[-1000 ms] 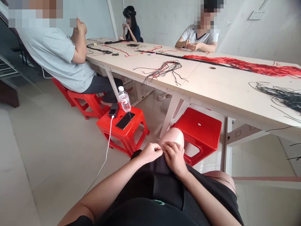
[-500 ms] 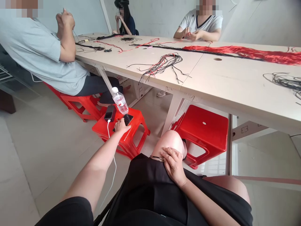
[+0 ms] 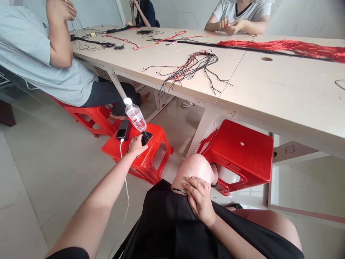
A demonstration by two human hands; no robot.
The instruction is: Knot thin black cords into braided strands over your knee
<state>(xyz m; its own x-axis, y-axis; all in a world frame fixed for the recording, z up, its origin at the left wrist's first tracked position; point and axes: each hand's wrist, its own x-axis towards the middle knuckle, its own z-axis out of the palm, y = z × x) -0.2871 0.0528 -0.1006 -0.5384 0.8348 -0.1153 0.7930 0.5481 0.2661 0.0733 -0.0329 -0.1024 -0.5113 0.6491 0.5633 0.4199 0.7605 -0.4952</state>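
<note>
My left hand [image 3: 137,144] reaches down to the red stool [image 3: 159,129] on the left. It lies over a dark phone [image 3: 147,138], fingers lightly bent and thumb spread, with nothing visible between them. A dark, coiled-looking shape shows at the phone's far end; I cannot tell what it is. My right hand [image 3: 199,198] rests on my bare thigh by the knee, fingers bent and together over a thin black cord [image 3: 179,190]. Loops of that cord come out on the left of the fingers, and the part underneath is hidden.
A water bottle [image 3: 135,116] and a power bank [image 3: 123,130] with a white cable [image 3: 126,190] are on the stool. Another red stool [image 3: 242,147] stands right. Black and red cords [image 3: 192,64] and red strands [image 3: 283,48] lie on the table [image 3: 291,90]. Three people sit around it.
My view has shifted slightly. My left hand stays over the phone and my right hand stays on the cord. The person at left has moved their raised hands.
</note>
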